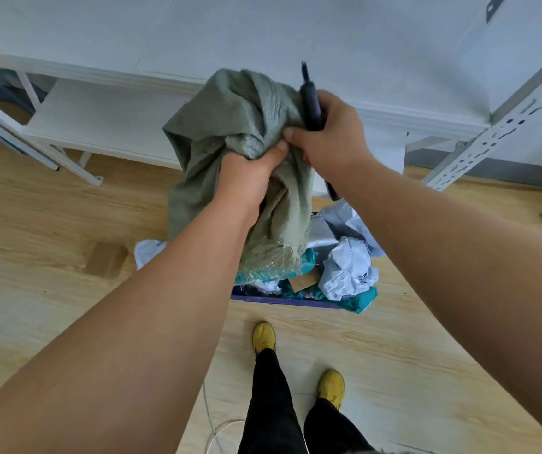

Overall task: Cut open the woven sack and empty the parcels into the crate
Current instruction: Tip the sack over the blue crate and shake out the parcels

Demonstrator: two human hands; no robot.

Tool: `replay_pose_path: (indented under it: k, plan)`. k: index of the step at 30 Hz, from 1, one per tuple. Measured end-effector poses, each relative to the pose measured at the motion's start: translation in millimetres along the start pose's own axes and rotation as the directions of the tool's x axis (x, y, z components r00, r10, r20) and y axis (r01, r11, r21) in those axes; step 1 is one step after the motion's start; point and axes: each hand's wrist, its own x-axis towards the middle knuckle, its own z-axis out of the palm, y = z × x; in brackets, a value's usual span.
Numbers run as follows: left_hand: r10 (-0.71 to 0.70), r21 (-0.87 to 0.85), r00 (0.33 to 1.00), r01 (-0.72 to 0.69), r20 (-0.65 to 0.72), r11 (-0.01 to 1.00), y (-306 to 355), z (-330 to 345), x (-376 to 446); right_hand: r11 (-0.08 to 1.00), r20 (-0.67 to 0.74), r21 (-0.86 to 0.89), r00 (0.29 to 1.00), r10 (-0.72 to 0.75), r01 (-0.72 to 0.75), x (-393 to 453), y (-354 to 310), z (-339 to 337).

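Both hands, left hand [250, 178] and knife-holding right hand [332, 139], grip the limp grey-green woven sack [230, 126], hanging mouth-down above the parcel-filled purple crate [282, 300].

The crate [282, 300] shows only a strip of purple rim at centre; the sack [230, 126], both forearms and the parcels [348, 270] cover the rest. The left hand [250, 178] has its fingers buried in the sack's folds. The dark tool [310, 106] in the right hand [332, 132] is blurred at its tip, its lower end hidden in the fist. The shelf rack [505, 126] is cut off at the right edge.
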Motion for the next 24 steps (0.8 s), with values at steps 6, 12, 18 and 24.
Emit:
replay_pose_path:
  k: [6, 12, 18, 24]
  plan:
    - [0.033, 0.371, 0.999, -0.046, 0.041, 0.928, -20.5, -25.1, -17.4, 0.995, 0.14, 0.044, 0.987, 0.085, -0.092, 0.3, 3.0, -10.8]
    - [0.042, 0.608, 0.998, -0.065, 0.053, 0.791, -66.8, -50.9, -32.2, 0.89, 0.373, 0.319, 0.906, 0.198, -0.326, -18.5, 11.1, 14.8]
    - [-0.065, 0.254, 0.96, 0.136, -0.271, 0.957, -69.1, -63.7, 13.9, 0.956, 0.195, 0.185, 0.962, 0.19, -0.226, -14.1, 33.7, 29.9]
    - [-0.274, 0.077, 0.951, 0.287, -0.143, 0.955, -58.9, -96.6, 49.8, 0.932, 0.154, -0.039, 0.92, 0.361, -0.36, -38.6, 88.0, 86.8]
